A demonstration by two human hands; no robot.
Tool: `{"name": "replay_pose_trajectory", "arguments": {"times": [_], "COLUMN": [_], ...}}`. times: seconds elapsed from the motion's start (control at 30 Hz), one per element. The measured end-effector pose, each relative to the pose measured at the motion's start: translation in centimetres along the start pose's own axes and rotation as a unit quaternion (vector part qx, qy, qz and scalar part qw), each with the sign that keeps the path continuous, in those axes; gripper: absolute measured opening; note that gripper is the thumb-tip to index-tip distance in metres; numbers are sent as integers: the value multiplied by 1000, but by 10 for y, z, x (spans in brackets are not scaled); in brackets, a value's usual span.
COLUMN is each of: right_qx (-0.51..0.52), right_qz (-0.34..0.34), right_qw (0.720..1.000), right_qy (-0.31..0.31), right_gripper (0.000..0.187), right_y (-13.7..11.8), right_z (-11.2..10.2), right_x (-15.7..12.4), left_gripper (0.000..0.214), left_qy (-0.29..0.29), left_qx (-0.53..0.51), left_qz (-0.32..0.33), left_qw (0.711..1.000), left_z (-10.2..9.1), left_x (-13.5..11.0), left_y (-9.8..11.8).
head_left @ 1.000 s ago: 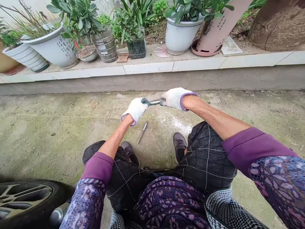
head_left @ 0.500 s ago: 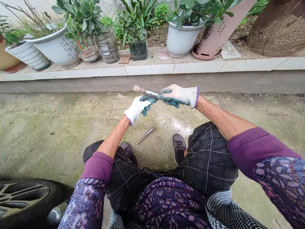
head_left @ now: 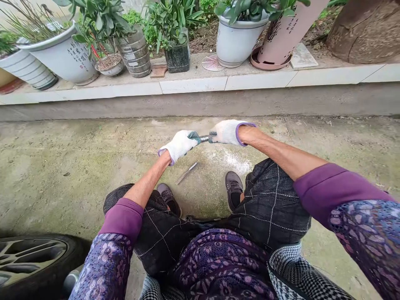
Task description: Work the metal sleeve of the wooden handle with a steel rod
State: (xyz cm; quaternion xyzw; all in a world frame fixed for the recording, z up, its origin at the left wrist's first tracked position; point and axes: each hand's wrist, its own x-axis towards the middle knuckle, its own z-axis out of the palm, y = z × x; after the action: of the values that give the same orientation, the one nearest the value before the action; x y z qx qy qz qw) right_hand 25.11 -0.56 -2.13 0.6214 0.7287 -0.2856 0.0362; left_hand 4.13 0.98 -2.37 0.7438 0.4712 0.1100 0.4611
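Both my hands wear white knit gloves with green palms and purple cuffs. My left hand and my right hand are each closed round one end of a short grey metal rod, held level in front of my knees above the concrete. Only a short threaded-looking stretch of the rod shows between the two fists. A second thin metal rod lies on the ground below my hands, between my two dark shoes.
A raised tiled ledge runs across the back with several potted plants, among them a white pot and a tilted pink pot. A car tyre is at the lower left. White powder marks the concrete near my right shoe.
Half a second ago my hands held the rod raised and tilted with its left end sticking out; now they have dropped lower and closed in, with the rod level and mostly covered.
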Motion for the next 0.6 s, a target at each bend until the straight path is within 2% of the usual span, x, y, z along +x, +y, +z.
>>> {"name": "replay_pose_trajectory", "arguments": {"times": [0.13, 0.27, 0.33, 0.43, 0.5, 0.6], "right_qx": [-118, -94, -18, 176, 279, 339], "right_qz": [66, 88, 90, 68, 42, -5], "right_qw": [986, 976, 978, 966, 947, 937], "right_qy": [99, 177, 189, 175, 152, 80], "right_gripper": [39, 41, 40, 42, 45, 47], "right_y": [6, 17, 15, 3, -6, -13], "right_z": [-17, -34, -40, -43, -43, -41], "right_x": [4, 0, -4, -15, -25, -39], "left_gripper": [21, 21, 19, 17, 17, 17], "left_qy": [11, 14, 13, 15, 13, 21], "left_qx": [-87, -135, -149, -145, -130, -97], "left_qz": [-2, 1, 4, 3, 4, 6], "left_qw": [996, 991, 989, 989, 991, 995], "left_z": [1, 0, 1, 1, -1, -5], "left_x": [-2, -10, -13, -11, -6, 3], "left_y": [4, 10, 12, 6, -1, -12]}}
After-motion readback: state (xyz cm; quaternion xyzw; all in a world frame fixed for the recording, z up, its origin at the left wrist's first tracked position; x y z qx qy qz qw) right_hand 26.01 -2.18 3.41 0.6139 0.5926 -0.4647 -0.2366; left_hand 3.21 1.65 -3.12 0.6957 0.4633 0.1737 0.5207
